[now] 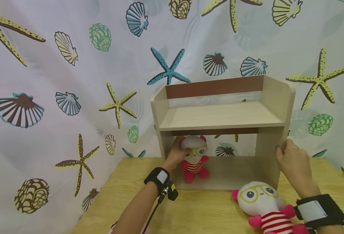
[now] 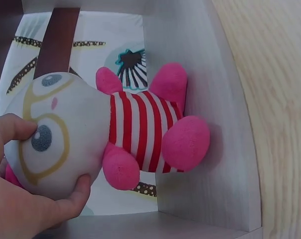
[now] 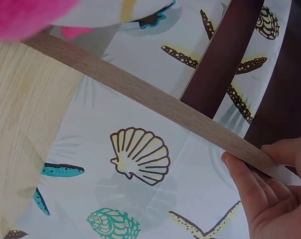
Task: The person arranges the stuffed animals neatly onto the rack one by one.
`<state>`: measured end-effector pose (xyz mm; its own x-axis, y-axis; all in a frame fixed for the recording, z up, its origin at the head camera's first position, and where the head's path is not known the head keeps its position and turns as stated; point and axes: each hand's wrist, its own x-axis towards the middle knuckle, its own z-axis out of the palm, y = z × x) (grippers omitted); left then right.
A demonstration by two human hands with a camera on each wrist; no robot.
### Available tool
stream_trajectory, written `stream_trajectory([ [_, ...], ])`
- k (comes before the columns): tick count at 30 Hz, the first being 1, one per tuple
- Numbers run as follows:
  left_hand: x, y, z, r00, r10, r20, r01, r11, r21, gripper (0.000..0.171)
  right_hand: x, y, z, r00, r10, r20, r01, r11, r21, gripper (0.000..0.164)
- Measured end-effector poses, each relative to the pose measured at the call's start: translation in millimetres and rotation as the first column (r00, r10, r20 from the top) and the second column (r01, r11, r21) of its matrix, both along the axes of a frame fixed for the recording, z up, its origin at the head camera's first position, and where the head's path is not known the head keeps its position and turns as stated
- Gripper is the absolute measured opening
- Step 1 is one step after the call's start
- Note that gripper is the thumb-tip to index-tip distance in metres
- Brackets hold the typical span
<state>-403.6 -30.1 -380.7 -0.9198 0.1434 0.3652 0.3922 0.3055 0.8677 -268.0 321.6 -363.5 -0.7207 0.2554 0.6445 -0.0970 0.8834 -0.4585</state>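
A plush panda (image 1: 193, 159) in pink glasses-and-stripes style sits upright in the lower left compartment of a pale wooden shelf (image 1: 221, 115). My left hand (image 1: 176, 154) grips its white head from the left, thumb across the face beside one printed eye. In the left wrist view, the toy's pink feet (image 2: 185, 143) touch the shelf's bottom board. With thumb and fingers, my right hand (image 3: 275, 199) pinches the edge of the shelf's right side panel (image 3: 155, 99). A second, similar plush panda (image 1: 261, 201) lies face up on the table in front of the shelf's right end.
The wooden table (image 1: 195, 211) carries the shelf towards its back. Behind hangs a white curtain (image 1: 101, 74) printed with shells and starfish. Pink material (image 1: 146, 230) shows at the bottom edge beside my left forearm. A cable (image 1: 152, 214) runs from the left wrist strap.
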Motion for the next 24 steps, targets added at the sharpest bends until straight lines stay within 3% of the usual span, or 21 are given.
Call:
stream_trajectory([
  [5, -9.9, 2.7, 3.4, 0.999, 0.052, 0.000, -0.052, 0.998, 0.022, 0.058, -1.0, -0.4, -0.7, 1.000, -0.011, -0.002, 0.011, 1.000, 0.002, 0.025],
  [11, -23.4, 3.1, 5.6, 0.984, 0.177, -0.036, -0.179, 0.982, -0.067, 0.058, -2.8, -5.1, -5.0, 1.000, -0.003, 0.020, 0.003, 1.000, -0.011, 0.024],
  [18, -37.7, 6.4, 2.2, 0.988, 0.141, -0.066, -0.144, 0.988, -0.049, 0.064, -4.5, -6.3, -5.2, 1.000, -0.011, -0.013, 0.011, 1.000, 0.006, 0.024],
  [24, -50.4, 15.8, -8.0, 0.984, 0.137, -0.117, -0.152, 0.979, -0.134, 0.067, -2.4, -1.3, -3.3, 1.000, -0.014, -0.020, 0.015, 1.000, 0.012, 0.024],
])
